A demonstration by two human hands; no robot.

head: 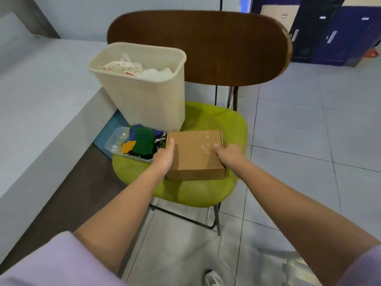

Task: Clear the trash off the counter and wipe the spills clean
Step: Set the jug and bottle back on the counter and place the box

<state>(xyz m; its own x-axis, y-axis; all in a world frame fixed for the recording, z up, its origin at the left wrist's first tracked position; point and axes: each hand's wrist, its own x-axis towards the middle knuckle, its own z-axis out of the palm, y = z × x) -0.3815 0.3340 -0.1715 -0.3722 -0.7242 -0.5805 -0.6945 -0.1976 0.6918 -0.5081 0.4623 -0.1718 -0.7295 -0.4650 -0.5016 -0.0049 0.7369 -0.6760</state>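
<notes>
A closed cardboard box (194, 154) lay flat on the near part of a chair's green seat (233, 129), and both hands were on it. The left hand (164, 156) held the box's left edge, its thumb lying over the top near the far left corner while the fingers dropped out of sight down the side. The right hand (227, 155) gripped the right edge, thumb stretched across the lid and the other fingers curled over the side. Just to the left of the box, touching or nearly touching it, sat a clear plastic tray (115, 141) holding scraps of cloth (142, 142) in green, blue and orange. Behind the tray, at the far left of the seat, stood a cream waste bin (144, 100) with crumpled paper and wrappers (140, 68) showing near its rim. The grey counter (41, 96) ran along the left, its edge close beside the bin. The chair's dark wooden backrest (206, 46) rose behind the bin. Lilac sleeves (51, 263) showed at the near edge, above a pale tiled floor (299, 141).
</notes>
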